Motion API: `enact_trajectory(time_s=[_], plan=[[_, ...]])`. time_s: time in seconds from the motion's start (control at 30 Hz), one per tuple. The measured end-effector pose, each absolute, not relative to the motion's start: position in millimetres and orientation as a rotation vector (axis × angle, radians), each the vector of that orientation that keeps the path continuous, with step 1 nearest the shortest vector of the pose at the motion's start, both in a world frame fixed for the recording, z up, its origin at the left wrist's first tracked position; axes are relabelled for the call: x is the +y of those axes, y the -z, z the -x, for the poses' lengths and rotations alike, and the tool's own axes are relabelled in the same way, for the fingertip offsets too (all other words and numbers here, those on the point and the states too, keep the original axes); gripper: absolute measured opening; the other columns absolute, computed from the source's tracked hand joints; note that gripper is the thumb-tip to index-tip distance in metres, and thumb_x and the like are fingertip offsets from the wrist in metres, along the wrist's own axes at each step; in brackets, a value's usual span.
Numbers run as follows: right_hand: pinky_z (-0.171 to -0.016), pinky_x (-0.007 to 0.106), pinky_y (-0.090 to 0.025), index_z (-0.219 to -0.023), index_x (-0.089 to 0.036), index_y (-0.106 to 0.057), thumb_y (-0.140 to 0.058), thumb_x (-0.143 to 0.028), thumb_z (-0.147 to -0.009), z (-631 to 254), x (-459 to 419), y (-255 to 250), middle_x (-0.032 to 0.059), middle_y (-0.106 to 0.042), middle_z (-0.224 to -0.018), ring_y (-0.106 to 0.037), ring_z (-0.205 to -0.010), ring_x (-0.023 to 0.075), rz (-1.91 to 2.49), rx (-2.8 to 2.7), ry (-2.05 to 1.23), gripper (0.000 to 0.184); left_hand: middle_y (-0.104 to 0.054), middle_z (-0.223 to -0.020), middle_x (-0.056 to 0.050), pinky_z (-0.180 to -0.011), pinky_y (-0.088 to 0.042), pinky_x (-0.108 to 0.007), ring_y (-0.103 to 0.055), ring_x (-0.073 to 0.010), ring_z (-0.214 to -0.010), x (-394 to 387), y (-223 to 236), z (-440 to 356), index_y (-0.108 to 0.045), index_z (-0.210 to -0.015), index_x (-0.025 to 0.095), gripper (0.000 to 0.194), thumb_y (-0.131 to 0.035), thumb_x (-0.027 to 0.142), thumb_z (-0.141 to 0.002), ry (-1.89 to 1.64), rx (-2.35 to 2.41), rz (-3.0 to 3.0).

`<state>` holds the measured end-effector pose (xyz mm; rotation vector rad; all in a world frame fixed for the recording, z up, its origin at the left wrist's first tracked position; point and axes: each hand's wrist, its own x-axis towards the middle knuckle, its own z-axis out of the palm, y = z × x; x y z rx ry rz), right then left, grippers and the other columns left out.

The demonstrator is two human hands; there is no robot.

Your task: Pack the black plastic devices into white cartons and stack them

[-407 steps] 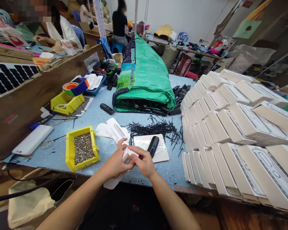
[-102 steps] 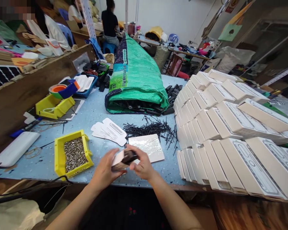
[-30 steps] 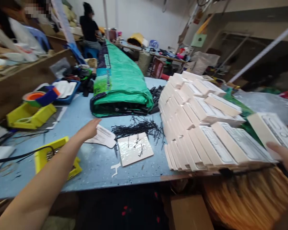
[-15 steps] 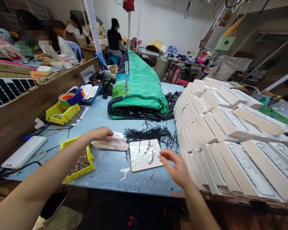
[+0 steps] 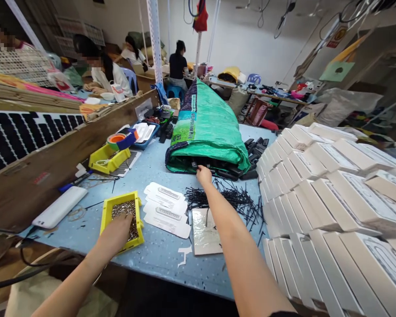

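My right hand (image 5: 203, 175) reaches far forward to the open mouth of the green woven sack (image 5: 207, 127), its fingers closed on one of the black remotes (image 5: 218, 169) that show inside. My left hand (image 5: 119, 231) rests in the near yellow bin (image 5: 105, 219) of small metal screws; its fingertips are buried among them. Flat white card blanks (image 5: 166, 209) lie fanned between my arms. A glossy white tile (image 5: 204, 233) and a heap of black twist ties (image 5: 234, 200) lie under my right forearm.
Rows of closed white boxes (image 5: 320, 185) fill the table's right side. A white power bank (image 5: 59, 212), a second yellow bin (image 5: 108, 158) with tape rolls and a blue tray (image 5: 145, 132) sit at left beside a wooden partition (image 5: 53, 163). Other people sit at benches behind.
My right hand has gone from the tile forward to the sack's mouth. My left hand has left the card blanks and dropped into the screw bin.
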<state>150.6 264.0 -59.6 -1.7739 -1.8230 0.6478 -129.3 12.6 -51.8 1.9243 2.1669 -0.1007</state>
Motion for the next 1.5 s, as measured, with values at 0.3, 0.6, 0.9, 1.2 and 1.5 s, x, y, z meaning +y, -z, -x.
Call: enact_trajectory(time_s=[0.3,0.6,0.9,1.2,1.5], plan=[[-0.095,0.030,-0.044,-0.129,-0.012,-0.050,-0.051,-0.038,-0.089,-157.3,238.7,72.3,0.0141,-0.061,-0.120,-0.061,-0.101,0.0194,1.796,-1.775,-0.732,0.048,-0.069,-0.095,-0.014,-0.083,-0.047,-0.040,-0.064,-0.0290,-0.092,13.8,51.1,128.7,-0.064,-0.084,0.016,0.030,-0.037,0.026,-0.087,-0.182,2.142,-1.891],[-0.098,0.036,-0.044,-0.126,-0.010,-0.051,-0.058,-0.029,-0.081,-136.8,214.2,67.0,0.0177,-0.055,-0.124,-0.055,-0.113,0.0226,1.635,-1.650,-0.797,0.049,-0.072,-0.086,-0.005,-0.076,-0.054,-0.033,-0.066,-0.0211,-0.080,-20.8,32.7,79.1,-0.068,-0.081,0.021,0.039,-0.073,0.054,-0.062,-1.268,1.734,-0.875],[-0.076,0.034,-0.051,-0.089,-0.020,-0.055,-0.067,-0.036,-0.069,-192.7,69.3,28.9,-0.0002,-0.060,-0.083,-0.061,-0.076,0.0147,0.929,-0.824,-1.472,0.028,-0.064,-0.073,0.000,-0.070,-0.051,-0.024,-0.059,-0.0102,-0.068,4.4,44.3,-19.2,-0.066,-0.076,0.016,0.029,-0.082,0.033,-0.060,-1.235,1.139,-0.527],[-0.062,0.024,-0.047,-0.087,-0.023,-0.040,-0.060,-0.040,-0.071,-161.7,55.2,13.4,-0.0068,-0.041,-0.066,-0.047,-0.057,0.0071,0.870,-0.342,-1.298,0.031,-0.060,-0.068,0.003,-0.066,-0.047,-0.022,-0.057,-0.0093,-0.064,5.3,40.7,-49.0,-0.059,-0.079,0.018,0.029,-0.081,0.027,-0.061,-1.212,1.108,-0.654],[-0.061,0.023,-0.048,-0.088,-0.022,-0.038,-0.059,-0.040,-0.073,-173.6,51.6,20.8,-0.0072,-0.040,-0.067,-0.046,-0.057,0.0063,0.934,-0.300,-1.228,0.031,-0.061,-0.067,0.003,-0.065,-0.048,-0.024,-0.058,-0.0111,-0.065,5.1,40.8,-64.7,-0.053,-0.076,0.020,0.033,-0.080,0.030,-0.059,-1.207,1.194,-0.761]])
